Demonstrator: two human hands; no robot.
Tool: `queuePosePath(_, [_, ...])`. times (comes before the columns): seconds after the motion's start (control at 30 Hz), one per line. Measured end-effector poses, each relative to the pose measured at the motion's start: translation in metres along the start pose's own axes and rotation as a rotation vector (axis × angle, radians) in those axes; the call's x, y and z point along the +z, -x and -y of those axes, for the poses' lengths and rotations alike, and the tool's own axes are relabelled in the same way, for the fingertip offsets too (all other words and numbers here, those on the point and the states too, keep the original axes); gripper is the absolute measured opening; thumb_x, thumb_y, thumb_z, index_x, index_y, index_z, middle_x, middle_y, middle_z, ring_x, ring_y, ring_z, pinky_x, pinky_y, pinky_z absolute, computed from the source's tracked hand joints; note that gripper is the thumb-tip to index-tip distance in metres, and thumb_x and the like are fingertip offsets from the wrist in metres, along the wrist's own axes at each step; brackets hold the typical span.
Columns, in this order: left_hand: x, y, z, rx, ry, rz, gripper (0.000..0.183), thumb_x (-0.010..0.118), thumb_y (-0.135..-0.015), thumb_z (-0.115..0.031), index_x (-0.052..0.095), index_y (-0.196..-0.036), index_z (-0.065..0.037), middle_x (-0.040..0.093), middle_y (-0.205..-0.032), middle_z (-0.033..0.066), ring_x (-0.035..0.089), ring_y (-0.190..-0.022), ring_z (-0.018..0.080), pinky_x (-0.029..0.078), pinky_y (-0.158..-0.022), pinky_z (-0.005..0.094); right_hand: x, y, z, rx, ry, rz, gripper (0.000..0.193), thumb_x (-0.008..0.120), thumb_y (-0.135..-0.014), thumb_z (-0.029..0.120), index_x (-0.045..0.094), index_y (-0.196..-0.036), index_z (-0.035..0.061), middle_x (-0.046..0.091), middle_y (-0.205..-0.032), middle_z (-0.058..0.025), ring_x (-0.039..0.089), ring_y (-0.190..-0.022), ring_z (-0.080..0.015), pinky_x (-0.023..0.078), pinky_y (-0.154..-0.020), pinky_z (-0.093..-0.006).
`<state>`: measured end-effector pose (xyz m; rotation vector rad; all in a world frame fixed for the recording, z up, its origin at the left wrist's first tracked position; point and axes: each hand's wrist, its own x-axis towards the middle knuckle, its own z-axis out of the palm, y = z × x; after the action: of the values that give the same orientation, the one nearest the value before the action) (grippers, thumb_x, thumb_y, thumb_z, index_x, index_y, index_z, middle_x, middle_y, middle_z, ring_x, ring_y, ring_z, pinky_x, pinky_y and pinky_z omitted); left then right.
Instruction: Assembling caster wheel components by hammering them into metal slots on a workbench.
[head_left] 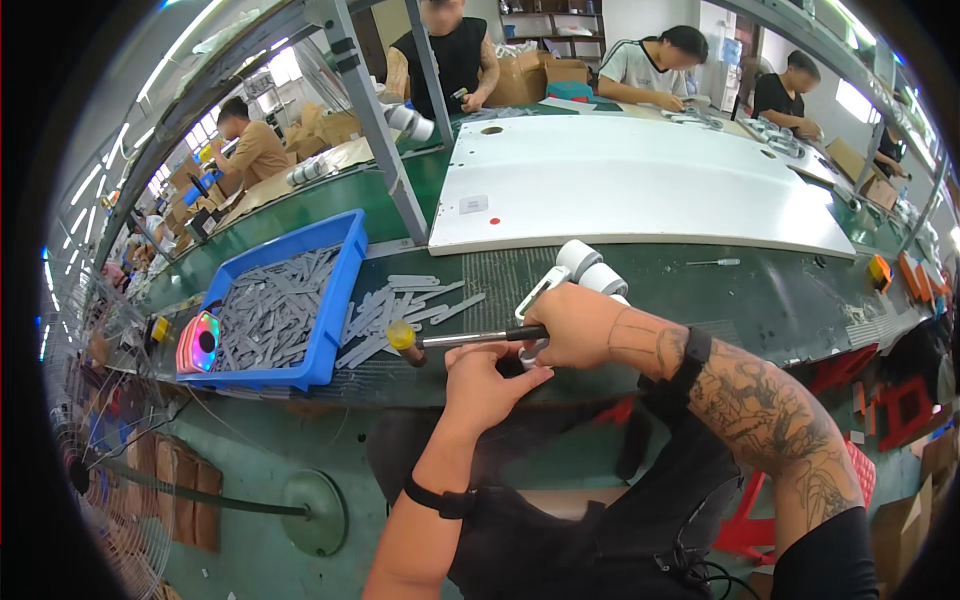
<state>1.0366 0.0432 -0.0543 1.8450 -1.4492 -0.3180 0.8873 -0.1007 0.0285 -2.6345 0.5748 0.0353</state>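
My right hand (pixel 580 325) is closed round the black grip of a hammer (pixel 465 339). Its metal shaft points left over my left hand, ending in a yellow head. Beneath the shaft, my left hand (pixel 485 385) has its thumb and fingers closed on a small white-and-grey part (pixel 530 358), mostly covered by both hands. Just beyond my right hand lie white cylindrical fittings (pixel 590 268) with grey bands, beside a pale slotted arm (pixel 541 291). Loose flat grey strips (pixel 400 305) are scattered left of my hands.
A blue tray (pixel 345 270) full of grey strips stands at the left, with a lit-up speaker-like box (pixel 198 343) against it. A white board (pixel 640 180) spans the bench's far side. A screwdriver (pixel 713 262) lies right. Metal posts (pixel 375 125) rise behind; several people work beyond.
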Motion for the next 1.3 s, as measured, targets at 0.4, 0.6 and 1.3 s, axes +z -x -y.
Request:
queuePosePath(0.4, [0.004, -0.006, 0.01, 0.012, 0.1, 0.041, 0.048, 0.099, -0.072, -0.042, 0.085, -0.103, -0.009, 0.077, -0.098, 0.0031, 0.07, -0.101, 0.024, 0.048, -0.101, 0.04, -0.007, -0.006, 0.022, 0.015, 0.11, 0.09, 0.02, 0.082, -0.083, 0.02, 0.082, -0.097, 0.0059, 0.079, -0.089, -0.0175, 0.078, -0.087, -0.0344, 0.06, -0.079, -0.0449])
queuePosePath(0.6, [0.0, -0.004, 0.001, 0.153, 0.058, 0.025, 0.041, 0.099, -0.076, -0.033, 0.082, -0.097, -0.003, 0.081, -0.098, 0.0131, 0.075, -0.099, 0.0318, 0.052, -0.101, 0.0418, -0.015, -0.02, 0.018, 0.002, 0.072, 0.214, 0.028, 0.087, -0.072, 0.021, 0.078, -0.092, 0.0043, 0.077, -0.084, -0.0138, 0.075, -0.081, -0.0302, 0.058, -0.076, -0.0434])
queuePosePath(1.3, [0.011, -0.004, 0.001, 0.21, -0.006, -0.038, 0.031, 0.093, -0.081, -0.037, 0.079, -0.097, -0.014, 0.069, -0.104, 0.0031, 0.057, -0.112, 0.0238, 0.033, -0.103, 0.043, 0.029, 0.182, 0.0, 0.146, -0.179, -0.412, 0.054, 0.064, -0.102, 0.003, 0.059, -0.156, 0.0083, 0.075, -0.108, -0.0249, 0.072, -0.099, -0.0438, 0.058, -0.09, -0.0474])
